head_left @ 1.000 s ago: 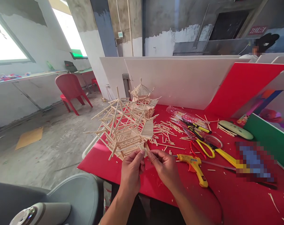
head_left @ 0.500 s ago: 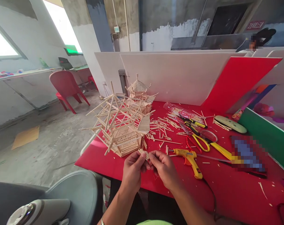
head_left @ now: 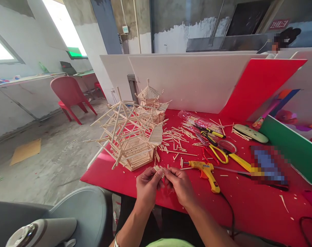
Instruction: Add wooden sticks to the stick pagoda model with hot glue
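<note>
My left hand (head_left: 148, 183) and my right hand (head_left: 178, 181) meet over the front edge of the red table (head_left: 135, 187). Both are closed in a pinch on a small piece of pale wooden sticks (head_left: 157, 168), mostly hidden by the fingers. Just beyond them stands a stick-built pavilion model (head_left: 130, 147) with an open roof frame and a slatted base. Behind it is a second stick model (head_left: 149, 97) with a covered roof. Loose sticks (head_left: 175, 137) lie scattered to the right. A yellow glue gun (head_left: 206, 173) rests on its side, right of my right hand.
Yellow-handled scissors (head_left: 219, 154), a yellow utility knife (head_left: 240, 163) and a green case (head_left: 251, 133) lie at the right. White boards (head_left: 181, 82) stand along the back. A grey stool (head_left: 91, 212) holds a white flask (head_left: 47, 231). A person (head_left: 276, 44) is beyond the boards.
The view has shifted slightly, so the scene sits a little further left and higher. Both hands stay together on the stick piece, with the fingers slightly moved.
</note>
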A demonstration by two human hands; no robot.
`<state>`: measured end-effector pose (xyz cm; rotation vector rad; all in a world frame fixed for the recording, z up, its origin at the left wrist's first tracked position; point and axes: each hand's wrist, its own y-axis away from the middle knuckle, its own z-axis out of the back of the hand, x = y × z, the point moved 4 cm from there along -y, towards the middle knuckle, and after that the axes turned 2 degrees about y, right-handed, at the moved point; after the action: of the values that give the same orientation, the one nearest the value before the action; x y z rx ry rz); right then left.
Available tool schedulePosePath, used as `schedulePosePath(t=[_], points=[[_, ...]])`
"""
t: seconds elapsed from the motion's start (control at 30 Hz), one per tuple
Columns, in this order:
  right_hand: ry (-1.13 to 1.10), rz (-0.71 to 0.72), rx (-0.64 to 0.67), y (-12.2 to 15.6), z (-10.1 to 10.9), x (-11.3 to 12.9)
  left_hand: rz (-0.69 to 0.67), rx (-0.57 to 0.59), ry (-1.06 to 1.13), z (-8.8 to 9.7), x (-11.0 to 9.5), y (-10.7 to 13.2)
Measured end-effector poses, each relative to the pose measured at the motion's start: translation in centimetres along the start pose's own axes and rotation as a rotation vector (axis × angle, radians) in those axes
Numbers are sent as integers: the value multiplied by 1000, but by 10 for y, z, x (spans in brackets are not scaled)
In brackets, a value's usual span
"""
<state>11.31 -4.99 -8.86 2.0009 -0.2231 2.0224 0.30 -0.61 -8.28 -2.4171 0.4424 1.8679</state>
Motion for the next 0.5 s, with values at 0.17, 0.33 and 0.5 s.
schedulePosePath(t=[0.17, 0.33, 0.5], points=[[407, 322, -178, 11, 12, 13, 81, -56, -79, 0, 3, 1], [508, 408, -261, 10, 24, 17, 221, -97, 178, -7, 9, 5], [400, 297, -169, 2, 29, 12, 247, 43, 221, -13, 9, 1]])
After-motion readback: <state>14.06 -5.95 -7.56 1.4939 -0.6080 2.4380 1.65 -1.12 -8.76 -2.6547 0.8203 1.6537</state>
